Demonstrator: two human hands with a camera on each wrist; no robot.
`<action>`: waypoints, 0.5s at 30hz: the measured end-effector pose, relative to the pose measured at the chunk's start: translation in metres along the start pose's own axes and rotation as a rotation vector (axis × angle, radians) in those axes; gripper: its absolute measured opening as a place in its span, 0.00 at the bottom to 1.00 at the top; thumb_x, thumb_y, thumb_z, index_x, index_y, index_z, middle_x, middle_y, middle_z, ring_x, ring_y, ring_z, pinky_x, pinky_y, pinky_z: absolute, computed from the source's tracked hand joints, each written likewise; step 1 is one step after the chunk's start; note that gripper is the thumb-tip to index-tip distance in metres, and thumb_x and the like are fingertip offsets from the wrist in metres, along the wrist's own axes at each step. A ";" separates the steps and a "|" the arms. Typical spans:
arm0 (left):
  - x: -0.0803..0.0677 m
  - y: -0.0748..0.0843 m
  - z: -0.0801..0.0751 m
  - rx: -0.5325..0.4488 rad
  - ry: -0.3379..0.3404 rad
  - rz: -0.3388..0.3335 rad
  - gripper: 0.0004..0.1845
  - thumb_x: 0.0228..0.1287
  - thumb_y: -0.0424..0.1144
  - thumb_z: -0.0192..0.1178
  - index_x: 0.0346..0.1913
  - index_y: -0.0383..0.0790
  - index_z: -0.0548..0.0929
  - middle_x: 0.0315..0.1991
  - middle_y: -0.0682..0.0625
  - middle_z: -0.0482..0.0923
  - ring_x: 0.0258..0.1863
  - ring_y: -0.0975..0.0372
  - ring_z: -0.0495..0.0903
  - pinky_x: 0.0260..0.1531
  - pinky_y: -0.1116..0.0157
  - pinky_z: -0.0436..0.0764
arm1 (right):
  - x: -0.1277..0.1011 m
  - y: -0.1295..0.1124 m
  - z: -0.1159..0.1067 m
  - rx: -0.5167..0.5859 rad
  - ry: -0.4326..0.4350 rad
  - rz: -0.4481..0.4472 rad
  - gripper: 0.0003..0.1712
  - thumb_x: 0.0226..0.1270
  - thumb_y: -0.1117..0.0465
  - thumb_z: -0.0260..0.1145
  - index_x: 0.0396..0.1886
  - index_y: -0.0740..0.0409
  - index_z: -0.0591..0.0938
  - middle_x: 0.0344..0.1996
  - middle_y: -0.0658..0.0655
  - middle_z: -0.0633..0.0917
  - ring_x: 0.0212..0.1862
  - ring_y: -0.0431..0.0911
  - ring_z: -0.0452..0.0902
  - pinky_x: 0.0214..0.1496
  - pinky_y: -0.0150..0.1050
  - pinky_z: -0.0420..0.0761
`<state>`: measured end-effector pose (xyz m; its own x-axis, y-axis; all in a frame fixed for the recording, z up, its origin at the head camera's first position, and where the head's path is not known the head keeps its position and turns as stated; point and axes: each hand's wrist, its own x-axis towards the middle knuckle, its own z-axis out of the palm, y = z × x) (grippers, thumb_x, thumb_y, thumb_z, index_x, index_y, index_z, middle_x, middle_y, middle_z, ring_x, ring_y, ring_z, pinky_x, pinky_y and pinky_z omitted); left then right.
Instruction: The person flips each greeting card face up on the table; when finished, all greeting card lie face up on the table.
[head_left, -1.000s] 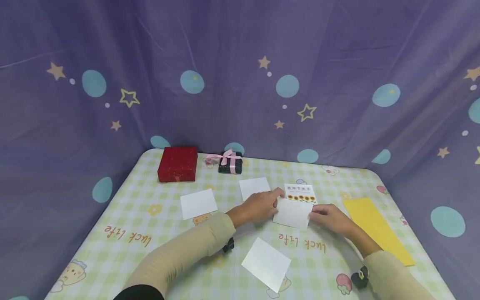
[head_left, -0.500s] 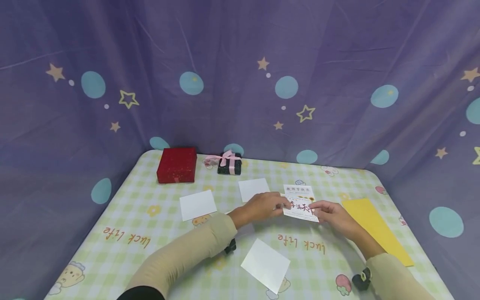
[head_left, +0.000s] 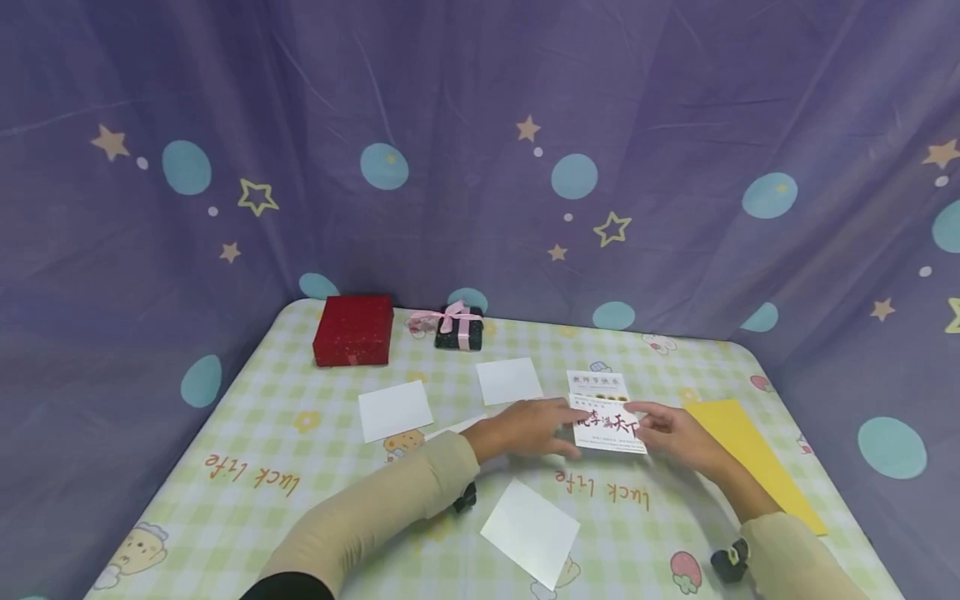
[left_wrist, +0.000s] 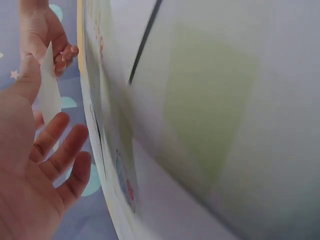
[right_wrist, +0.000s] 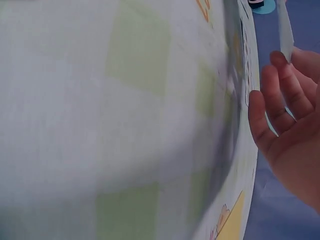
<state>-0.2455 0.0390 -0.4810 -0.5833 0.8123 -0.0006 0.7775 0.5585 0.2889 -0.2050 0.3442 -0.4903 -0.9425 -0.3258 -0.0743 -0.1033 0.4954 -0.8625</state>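
A white greeting card (head_left: 609, 439) with dark red calligraphy is held up over the tabletop, its printed face toward me. My right hand (head_left: 678, 440) pinches its right edge between thumb and fingers, as the card (right_wrist: 286, 35) in the right wrist view also shows. At the left edge, my left hand (head_left: 534, 427) has its index finger on the card's face, while the thumb stands apart below. In the left wrist view the other fingers (left_wrist: 70, 145) are spread and loosely bent. Behind the held card lies a sunflower card (head_left: 597, 383), partly covered.
White cards lie about the checked tablecloth (head_left: 330, 533): a left card (head_left: 396, 411), a back card (head_left: 510, 381), a front card (head_left: 531, 533), and another partly behind my left hand. A red box (head_left: 354, 331), a dark ribboned box (head_left: 459, 329) and a yellow sheet (head_left: 753, 462) lie farther out.
The card was blank side up in both hands; it has been turned so its red lettering shows. The left thumb and fingers have since spread apart, while the right hand still holds on.
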 end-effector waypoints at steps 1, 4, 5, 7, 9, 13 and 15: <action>0.000 0.001 0.001 0.007 -0.012 -0.002 0.38 0.67 0.65 0.61 0.76 0.58 0.68 0.56 0.58 0.79 0.49 0.68 0.79 0.47 0.69 0.79 | 0.000 0.000 -0.001 -0.021 -0.005 -0.006 0.27 0.74 0.62 0.65 0.69 0.66 0.74 0.35 0.58 0.85 0.32 0.38 0.78 0.35 0.33 0.78; 0.002 0.005 0.002 0.042 -0.040 -0.009 0.37 0.69 0.65 0.57 0.77 0.58 0.67 0.59 0.57 0.79 0.55 0.67 0.80 0.51 0.68 0.80 | 0.000 0.001 -0.003 -0.102 -0.016 -0.028 0.27 0.73 0.61 0.66 0.69 0.65 0.75 0.35 0.56 0.86 0.30 0.36 0.76 0.33 0.32 0.77; 0.003 0.006 0.003 0.057 -0.048 -0.009 0.37 0.70 0.65 0.56 0.77 0.57 0.66 0.62 0.57 0.78 0.58 0.66 0.79 0.53 0.67 0.80 | 0.000 0.002 -0.004 -0.133 -0.019 -0.035 0.27 0.73 0.61 0.66 0.68 0.64 0.75 0.34 0.56 0.86 0.30 0.35 0.76 0.32 0.32 0.76; 0.005 0.010 0.003 0.081 -0.060 -0.010 0.35 0.73 0.64 0.54 0.77 0.57 0.66 0.64 0.56 0.78 0.61 0.66 0.78 0.55 0.66 0.80 | 0.000 0.003 -0.006 -0.186 -0.022 -0.043 0.27 0.72 0.62 0.67 0.68 0.63 0.76 0.34 0.54 0.86 0.29 0.35 0.75 0.31 0.32 0.76; 0.008 0.013 0.004 0.099 -0.069 -0.012 0.32 0.75 0.61 0.52 0.77 0.57 0.67 0.63 0.56 0.79 0.60 0.66 0.79 0.53 0.67 0.80 | 0.000 0.003 -0.007 -0.230 -0.021 -0.040 0.27 0.71 0.62 0.67 0.68 0.62 0.77 0.34 0.53 0.86 0.29 0.34 0.75 0.32 0.32 0.76; 0.013 0.020 0.006 0.120 -0.068 -0.027 0.28 0.77 0.57 0.52 0.76 0.58 0.69 0.57 0.58 0.81 0.53 0.68 0.80 0.47 0.69 0.79 | -0.001 0.005 -0.009 -0.289 -0.019 -0.017 0.27 0.70 0.63 0.68 0.67 0.61 0.78 0.33 0.52 0.86 0.28 0.34 0.74 0.31 0.31 0.75; 0.015 0.023 0.007 0.121 -0.065 -0.035 0.28 0.76 0.56 0.55 0.75 0.58 0.70 0.56 0.58 0.82 0.53 0.69 0.80 0.48 0.70 0.79 | -0.002 0.006 -0.009 -0.306 -0.019 -0.008 0.27 0.69 0.63 0.68 0.67 0.60 0.78 0.33 0.51 0.86 0.28 0.34 0.73 0.31 0.32 0.74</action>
<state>-0.2349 0.0647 -0.4813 -0.5968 0.7992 -0.0720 0.7821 0.5994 0.1704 -0.2069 0.3554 -0.4911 -0.9355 -0.3441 -0.0803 -0.2041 0.7117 -0.6722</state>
